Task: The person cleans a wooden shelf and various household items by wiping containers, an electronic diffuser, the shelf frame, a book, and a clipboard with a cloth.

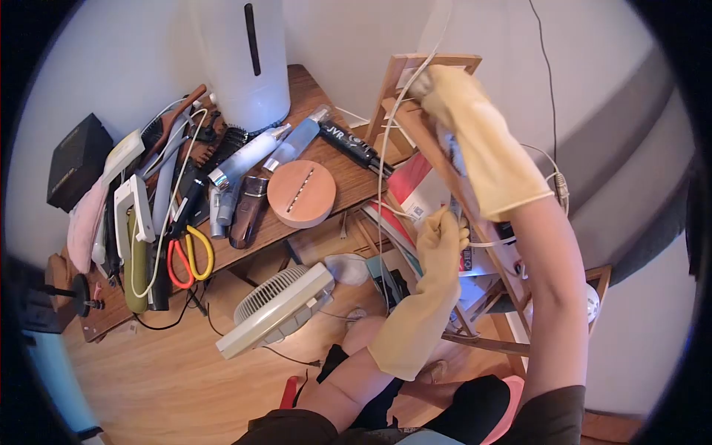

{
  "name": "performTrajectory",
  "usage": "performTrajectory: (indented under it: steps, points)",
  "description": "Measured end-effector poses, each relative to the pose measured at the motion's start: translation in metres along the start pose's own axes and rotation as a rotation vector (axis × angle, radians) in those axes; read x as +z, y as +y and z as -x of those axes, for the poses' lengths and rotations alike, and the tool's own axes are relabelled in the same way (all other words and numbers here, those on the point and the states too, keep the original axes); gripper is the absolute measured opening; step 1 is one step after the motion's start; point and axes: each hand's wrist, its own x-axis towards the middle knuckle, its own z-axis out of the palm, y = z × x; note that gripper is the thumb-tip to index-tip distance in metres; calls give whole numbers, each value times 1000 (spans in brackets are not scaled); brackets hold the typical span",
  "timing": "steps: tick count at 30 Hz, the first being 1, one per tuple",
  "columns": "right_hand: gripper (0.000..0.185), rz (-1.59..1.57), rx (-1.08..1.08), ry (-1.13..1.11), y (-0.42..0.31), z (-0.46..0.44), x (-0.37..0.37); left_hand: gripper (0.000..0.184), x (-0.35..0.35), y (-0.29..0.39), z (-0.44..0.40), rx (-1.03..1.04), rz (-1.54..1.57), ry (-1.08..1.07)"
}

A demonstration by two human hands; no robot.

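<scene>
The wooden rack (417, 122) stood on the right of the scene, just beyond the right end of the counter (302, 90), and both our hands were at it. We judged the work there to be under way rather than finished. Which parts were done we could not tell, since no finished stretch stood out from the rest. A red and white package (426, 196) sat within the rack's frame, and a white cable (381, 167) hung across its left side; if either had to be dealt with, that was left to do. On the counter to the left, the pink round box (317, 203) and the scissors (206, 254) lay apart from our hands.

We had our right arm stretched toward the far side, with the right hand (451, 96) bent over the rack's upper end, its fingers directed left. Their tips were too unclear to show how far they had closed, or whether they had hold of anything. Our left arm reached lower, angled far and right, and the left hand (440, 231) was beside the package with its fingers bunched; their grip, and anything within it, we could not make out.
</scene>
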Motion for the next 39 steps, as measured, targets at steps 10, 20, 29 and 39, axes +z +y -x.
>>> performTrajectory:
  steps: [10, 20, 29, 39]
  points:
    - [30, 136, -289, 229, -20, 89, 10, 14, -8, 1, -6, 94, 120, -97]
    - [24, 375, -766, 211, -28, 92, -4, 18, -19, 4, -6, 107, -4, -47]
    - [36, -147, -679, 126, 16, 98, -3, 27, -24, 14, -10, 213, 21, 44]
    - [34, -359, -697, -258, 105, 205, -37, 21, -29, 6, -25, 331, 143, 51]
